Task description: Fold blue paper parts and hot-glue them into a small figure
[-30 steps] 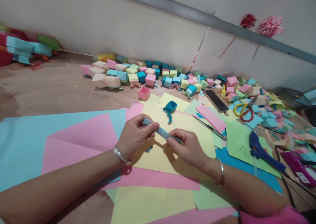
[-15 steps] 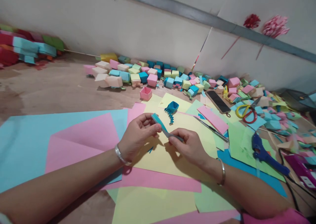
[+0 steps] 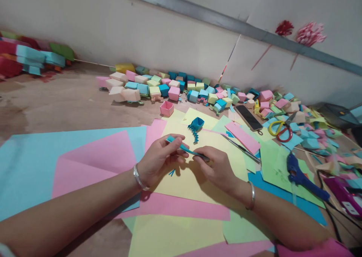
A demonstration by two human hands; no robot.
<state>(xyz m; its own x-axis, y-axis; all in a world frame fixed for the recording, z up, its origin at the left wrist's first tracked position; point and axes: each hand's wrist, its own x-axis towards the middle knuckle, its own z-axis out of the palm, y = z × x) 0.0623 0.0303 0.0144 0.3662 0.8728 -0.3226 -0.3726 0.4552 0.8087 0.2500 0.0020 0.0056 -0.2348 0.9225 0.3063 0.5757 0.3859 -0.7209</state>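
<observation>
A narrow blue paper strip (image 3: 185, 149) is stretched between my two hands, above the pale yellow sheet (image 3: 223, 177). My left hand (image 3: 162, 155) pinches its left end between thumb and fingers. The strip's other end is gripped by my right hand (image 3: 216, 164), whose curled fingers hide part of it. Just beyond the hands sits a small open blue paper box (image 3: 197, 123) with a zigzag paper piece (image 3: 195, 135) at its front. Small blue paper slivers (image 3: 171, 172) lie under my left hand.
Pink paper (image 3: 96, 162) and light blue paper (image 3: 25, 166) spread leftward. At right are a craft knife (image 3: 243, 150), scissors (image 3: 283, 130), a phone (image 3: 249, 118) and a blue glue gun (image 3: 305, 179) with its cord. Folded paper boxes (image 3: 174, 93) line the wall; an open pink box (image 3: 167, 108) stands in front.
My left hand has shifted its hold, its thumb now lying along the strip. The strip has turned flatter and shows more edge-on. My right hand has barely moved.
</observation>
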